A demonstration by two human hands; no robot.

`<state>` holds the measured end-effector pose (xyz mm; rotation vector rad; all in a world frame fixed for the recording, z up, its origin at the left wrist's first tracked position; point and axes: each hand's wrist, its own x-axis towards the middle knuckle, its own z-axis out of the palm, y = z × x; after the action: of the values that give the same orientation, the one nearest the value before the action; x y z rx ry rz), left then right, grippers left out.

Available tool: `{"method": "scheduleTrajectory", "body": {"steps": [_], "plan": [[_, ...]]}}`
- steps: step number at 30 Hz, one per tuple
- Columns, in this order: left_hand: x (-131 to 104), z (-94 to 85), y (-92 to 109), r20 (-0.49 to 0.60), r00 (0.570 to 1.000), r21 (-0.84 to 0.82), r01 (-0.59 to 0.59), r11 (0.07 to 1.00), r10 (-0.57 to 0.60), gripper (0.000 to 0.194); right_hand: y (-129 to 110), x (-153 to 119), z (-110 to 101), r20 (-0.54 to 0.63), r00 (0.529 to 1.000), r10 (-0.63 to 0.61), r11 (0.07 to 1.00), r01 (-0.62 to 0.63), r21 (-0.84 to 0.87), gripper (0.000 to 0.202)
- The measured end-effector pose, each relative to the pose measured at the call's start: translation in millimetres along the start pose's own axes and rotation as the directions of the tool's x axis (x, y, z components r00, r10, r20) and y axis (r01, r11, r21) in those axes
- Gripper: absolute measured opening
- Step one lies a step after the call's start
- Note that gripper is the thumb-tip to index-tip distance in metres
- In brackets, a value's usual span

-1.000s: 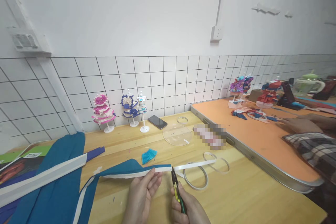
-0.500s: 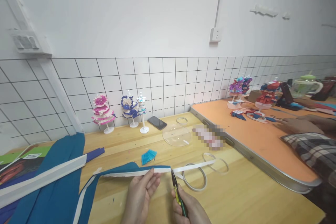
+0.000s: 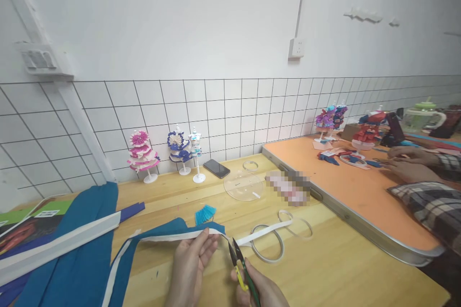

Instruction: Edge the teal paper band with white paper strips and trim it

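My left hand pinches a teal fabric strip with a white band along its lower edge, close to its right end. From there the strip runs left and down over the table's front. My right hand grips small thread snips with yellow and green handles. Their dark blades are apart and point up beside the strip's end. Just right of the blades lies a white ribbon, which leads to a loose roll. A pleated light-blue piece lies behind the strip.
Behind are a phone, a clear disc and small decorated stands. Teal fabric covers the left side. On the right, another person's hands rest over an orange board.
The snips' blades have opened and moved slightly left and down. The strip's right end now sits farther left, apart from the white ribbon. The other person's hands have shifted.
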<state>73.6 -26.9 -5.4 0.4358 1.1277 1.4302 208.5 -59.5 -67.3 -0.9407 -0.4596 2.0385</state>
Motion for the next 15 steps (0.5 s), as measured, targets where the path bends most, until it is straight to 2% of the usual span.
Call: {"method": "scheduleTrajectory", "body": {"steps": [5,12,14,15], "plan": [[3,-2.3,2,-0.001,1.0,-0.029,-0.03,0.999,0.03,0.007,1,-5,-7,-0.03,0.999,-0.041,0.983,0.036,-0.178,0.044],[3,-0.6,5,-0.017,0.999,-0.043,-0.043,0.998,0.042,0.008,4,0,-1,-0.039,0.998,-0.048,0.98,0.04,-0.195,0.044],[4,-1.8,7,-0.022,0.999,-0.054,-0.049,0.997,0.048,0.008,10,6,-7,-0.08,0.993,-0.084,0.936,0.051,-0.349,0.04],[4,-2.8,8,-0.023,0.999,-0.061,-0.05,0.997,0.049,0.009,12,8,-10,-0.098,0.988,-0.117,0.879,0.057,-0.473,0.04]]}}
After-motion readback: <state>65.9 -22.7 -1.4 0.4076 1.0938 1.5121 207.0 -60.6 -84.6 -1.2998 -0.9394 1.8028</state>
